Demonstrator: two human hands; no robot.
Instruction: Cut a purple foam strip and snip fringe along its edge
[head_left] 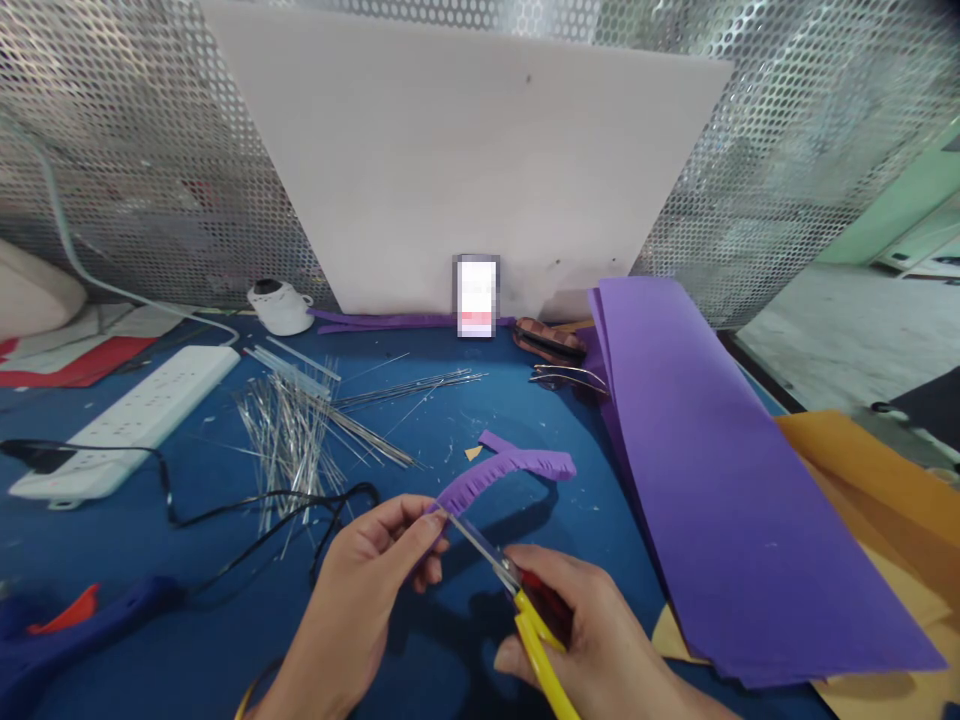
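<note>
Pinched between the thumb and fingers of my left hand (386, 560) is one end of a purple foam-like strip (495, 472). Along one edge the strip carries a row of short slits, and it curves away to the right above the table. My right hand (592, 620) grips scissors (541, 655) with yellow handles. Their blades point up and left, with the tips at the strip beside my left thumb. Whether the blades are parted is hard to make out. Behind the strip lies another short purple piece (491, 440), next to a tiny yellow scrap (472, 453).
Large purple sheets (720, 480) lie at right over orange-yellow sheets (892, 490). Thin wires (289, 430) are heaped left of centre. A power strip (135, 420), black cord (262, 495) and blue glue gun (90, 640) occupy the left. Glasses (570, 378) and a phone (477, 297) sit behind.
</note>
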